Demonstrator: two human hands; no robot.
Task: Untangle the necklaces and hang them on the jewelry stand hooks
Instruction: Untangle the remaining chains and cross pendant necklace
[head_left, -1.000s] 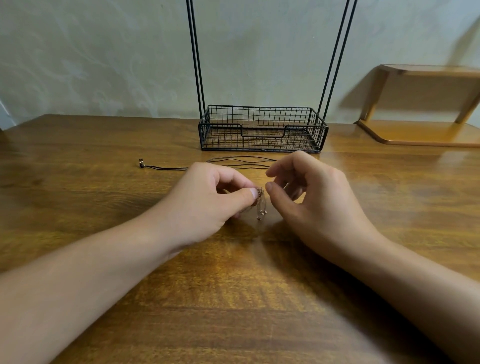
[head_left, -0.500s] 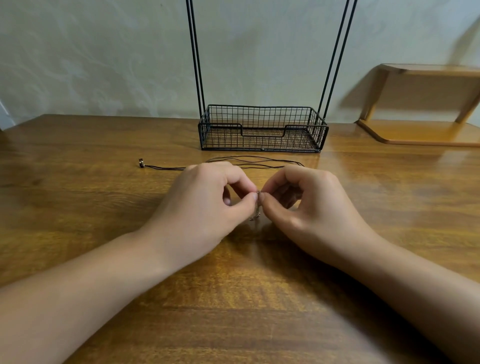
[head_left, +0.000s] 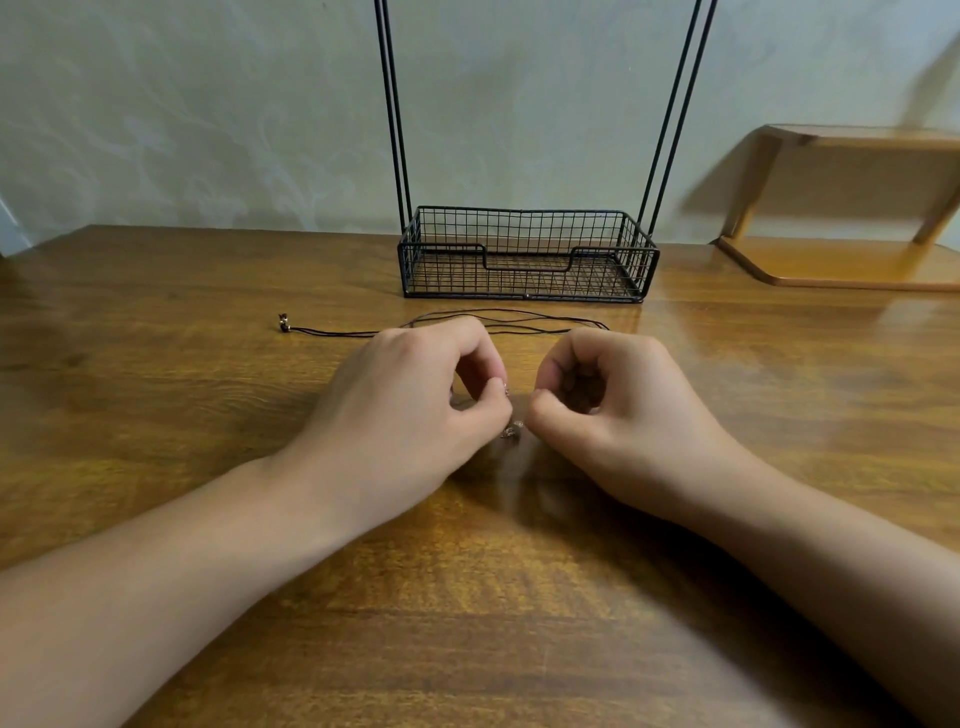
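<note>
The task looks to be at an early stage; no necklace hangs anywhere on the jewelry stand (head_left: 524, 254) as far as this view shows, though its hooks lie above the top edge and are out of sight; only the two pairs of thin black uprights and the wire basket base are visible, and the basket seems to hold nothing. A dark cord necklace (head_left: 519, 322) lies flat on the wooden table (head_left: 156, 415) just in front of the basket, stretched sideways in several strands, with a small metal end piece (head_left: 283, 322) at its far left; whether it is free of knots cannot be told. The untangling itself appears to be the step in hand; all the hanging is left to do.

Both forearms reach in from the near edge and the hands meet at the table's middle, knuckles up, close to the surface. The left hand (head_left: 415, 400) has its fingers curled and its thumb and forefinger pinched on something small and shiny; a small metallic pendant or clasp (head_left: 511, 431) shows just below, between the two thumbs. The right hand (head_left: 618, 395) is likewise curled, thumb tip pressed toward the forefinger beside that piece; it seems to be pinching a fine chain, but the chain itself is too thin to make out.
</note>
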